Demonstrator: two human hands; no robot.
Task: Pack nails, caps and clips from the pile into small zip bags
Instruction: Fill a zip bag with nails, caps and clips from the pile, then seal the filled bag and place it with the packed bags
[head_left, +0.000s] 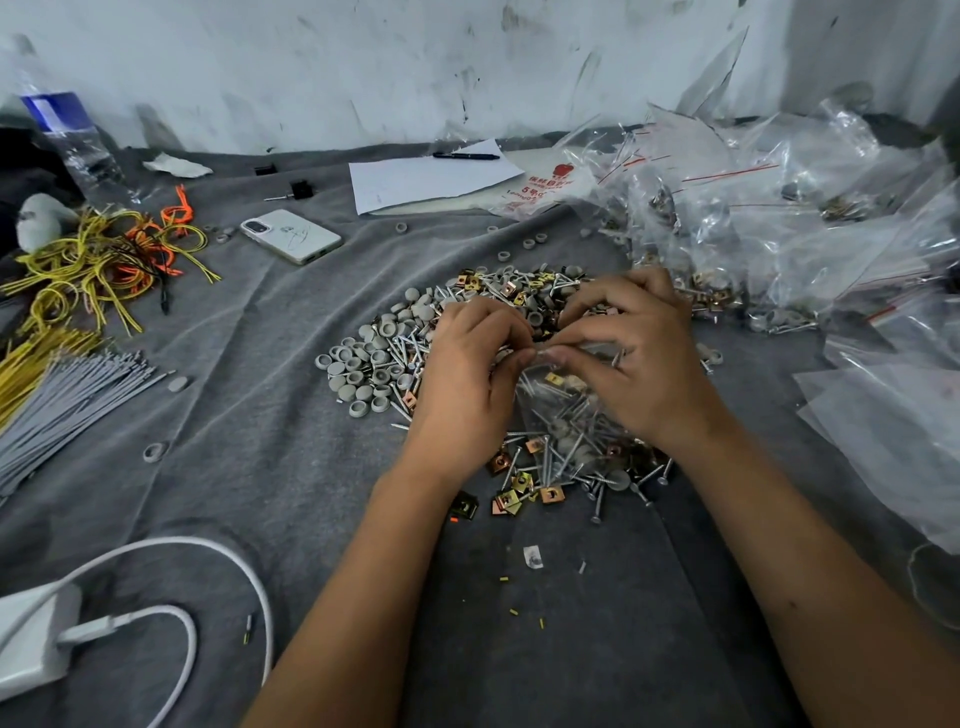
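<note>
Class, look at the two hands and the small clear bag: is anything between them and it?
Nothing visible. The left hand and right hand already pinch the top edge of the small clear zip bag, which lies over the pile.

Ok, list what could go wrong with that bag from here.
1. Both hands, left and right, pinch the top edge of the clear bag; if the zip is not sealed along its whole length, pieces may spill back onto the pile.
2. The nails inside look pointed; they might pierce the thin plastic.
3. Loose clips lie under the bag and could get missed.
</note>
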